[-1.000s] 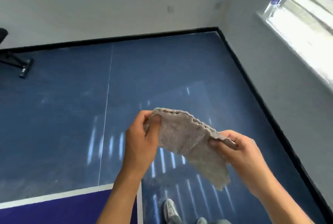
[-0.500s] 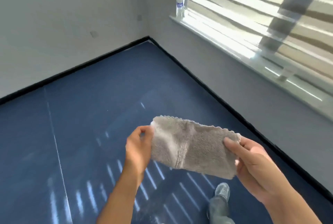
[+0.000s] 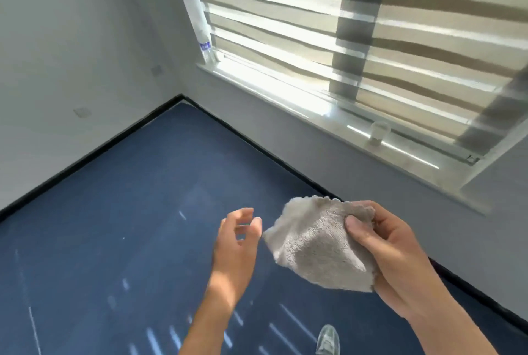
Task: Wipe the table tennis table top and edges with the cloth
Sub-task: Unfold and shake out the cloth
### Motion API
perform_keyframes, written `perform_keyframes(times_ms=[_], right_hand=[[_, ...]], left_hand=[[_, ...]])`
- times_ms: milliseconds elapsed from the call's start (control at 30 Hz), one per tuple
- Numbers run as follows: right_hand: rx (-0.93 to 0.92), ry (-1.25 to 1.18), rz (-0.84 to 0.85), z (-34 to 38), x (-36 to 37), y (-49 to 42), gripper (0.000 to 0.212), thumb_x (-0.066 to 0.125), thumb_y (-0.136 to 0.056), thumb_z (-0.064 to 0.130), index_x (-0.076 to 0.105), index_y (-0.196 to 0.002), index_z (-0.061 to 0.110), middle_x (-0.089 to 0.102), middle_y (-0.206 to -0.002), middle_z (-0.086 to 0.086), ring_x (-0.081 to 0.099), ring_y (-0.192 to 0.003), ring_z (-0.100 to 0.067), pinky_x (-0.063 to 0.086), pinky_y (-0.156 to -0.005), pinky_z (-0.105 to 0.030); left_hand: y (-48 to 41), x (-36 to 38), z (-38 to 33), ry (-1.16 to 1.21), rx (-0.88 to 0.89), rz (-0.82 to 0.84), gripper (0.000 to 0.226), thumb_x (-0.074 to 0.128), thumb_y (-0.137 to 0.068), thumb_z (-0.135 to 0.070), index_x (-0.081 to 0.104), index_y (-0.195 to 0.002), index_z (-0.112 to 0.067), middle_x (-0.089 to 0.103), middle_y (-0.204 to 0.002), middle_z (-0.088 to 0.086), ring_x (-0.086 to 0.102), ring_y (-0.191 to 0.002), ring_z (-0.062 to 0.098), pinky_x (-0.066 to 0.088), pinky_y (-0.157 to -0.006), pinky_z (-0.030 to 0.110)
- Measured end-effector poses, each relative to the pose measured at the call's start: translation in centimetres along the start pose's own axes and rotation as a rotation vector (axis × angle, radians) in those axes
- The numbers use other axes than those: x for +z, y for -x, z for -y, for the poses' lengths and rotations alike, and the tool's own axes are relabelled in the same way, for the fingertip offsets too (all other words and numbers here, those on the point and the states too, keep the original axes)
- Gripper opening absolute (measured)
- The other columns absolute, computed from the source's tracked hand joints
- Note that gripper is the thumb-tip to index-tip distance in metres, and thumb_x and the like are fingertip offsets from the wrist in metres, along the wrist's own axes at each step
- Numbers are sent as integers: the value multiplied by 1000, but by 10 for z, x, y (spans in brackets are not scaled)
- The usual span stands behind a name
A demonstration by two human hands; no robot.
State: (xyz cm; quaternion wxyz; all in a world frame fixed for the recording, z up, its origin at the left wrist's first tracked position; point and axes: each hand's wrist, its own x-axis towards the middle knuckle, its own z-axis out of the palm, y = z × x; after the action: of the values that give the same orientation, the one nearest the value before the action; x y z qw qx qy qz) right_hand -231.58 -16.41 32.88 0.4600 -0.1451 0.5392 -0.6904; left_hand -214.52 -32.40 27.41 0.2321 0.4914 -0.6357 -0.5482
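While the right hand (image 3: 400, 257) grips a grey cloth (image 3: 317, 251) at one edge, the left hand (image 3: 234, 243) hangs empty beside it, fingers loosely curled.

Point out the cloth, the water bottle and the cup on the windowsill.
cloth (image 3: 320, 251): head view, middle of its fuzzy face.
water bottle (image 3: 205, 46): head view, on its blue label.
cup (image 3: 379, 132): head view, on its side wall.

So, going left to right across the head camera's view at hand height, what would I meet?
Open left hand → grey cloth → right hand, gripping that cloth.
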Motion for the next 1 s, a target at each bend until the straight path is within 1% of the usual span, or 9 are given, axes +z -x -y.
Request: perform_keyframes(times_ms=[233, 400, 533, 633, 767, 833, 900, 933, 1000], right_hand=[[-79, -26, 69, 34, -58, -62, 17, 79, -79, 29, 73, -91, 18, 68, -87, -12, 67, -77, -24, 58, -66, -34], [-61, 61, -19, 40, -109, -108, 15, 71, -70, 25, 64, -81, 20, 57, -80, -11, 54, -72, -28, 46, -59, -36], [-71, 504, -314, 53, -150, -149, 13, 57, -74, 22, 64, -79, 31, 62, -83, -3, 54, -71, -14, 45, -61, -21], [-51, 675, -496, 71, -173, -176, 51, 57, -88, 0, 62, -95, 50, 61, -112, 26, 60, -100, 5, 45, -76, -20], [42, 906, -243, 89, -181, -205, 89, 78, -78, 40, 26, -142, 76, 8, -154, 52, 3, -153, 12, 23, -120, -38], [99, 927, -211, 88, -184, -232, 78, 82, -76, 49, 37, -135, 76, 13, -151, 57, -15, -152, 12, 8, -126, -37], [138, 750, -340, 85, -194, -259, 41, 83, -84, 34, 65, -110, 60, 57, -131, 37, 32, -150, -4, 38, -115, -35], [142, 635, -438, 83, -200, -269, 29, 82, -86, 25, 70, -97, 49, 71, -105, 22, 62, -122, -14, 56, -92, -34], [117, 566, -632, 77, -214, -284, 24, 81, -85, 17, 70, -84, 39, 70, -74, 8, 66, -69, -14, 55, -57, -33]], left_hand=[[-34, 111, -47, 93, 19, 593, 47, 62, -94, -58, 66, -134, -33, 72, -128, -7, 66, -123, 14, 52, -105, 40], [-84, 158, -54, 118, 63, 632, 22, 72, -94, -31, 76, -115, -29, 77, -113, 1, 73, -109, 20, 58, -89, 30], [-146, 197, -69, 22, 131, 542, 11, 76, -92, -27, 79, -97, -36, 77, -88, -2, 70, -84, 11, 52, -72, 17], [-202, 220, -94, -165, 230, 679, 19, 69, -95, -28, 74, -100, -46, 74, -91, -14, 68, -84, 6, 50, -72, 12], [-256, 253, -120, -451, 419, 946, 25, 59, -89, -37, 67, -110, -48, 69, -103, -21, 66, -97, 5, 53, -85, 27], [-280, 275, -128, -485, 476, 1023, 25, 57, -89, -38, 65, -109, -50, 68, -108, -27, 65, -103, 1, 52, -85, 23], [-302, 298, -132, -425, 478, 1035, 25, 58, -90, -37, 67, -110, -49, 68, -109, -27, 65, -105, 2, 52, -85, 22], [-311, 309, -133, -417, 484, 1004, 26, 59, -89, -39, 66, -112, -49, 67, -111, -28, 63, -106, 2, 51, -88, 24], [-328, 329, -131, -464, 519, 929, 30, 58, -87, -50, 60, -117, -54, 61, -118, -34, 57, -113, -4, 48, -95, 25]])
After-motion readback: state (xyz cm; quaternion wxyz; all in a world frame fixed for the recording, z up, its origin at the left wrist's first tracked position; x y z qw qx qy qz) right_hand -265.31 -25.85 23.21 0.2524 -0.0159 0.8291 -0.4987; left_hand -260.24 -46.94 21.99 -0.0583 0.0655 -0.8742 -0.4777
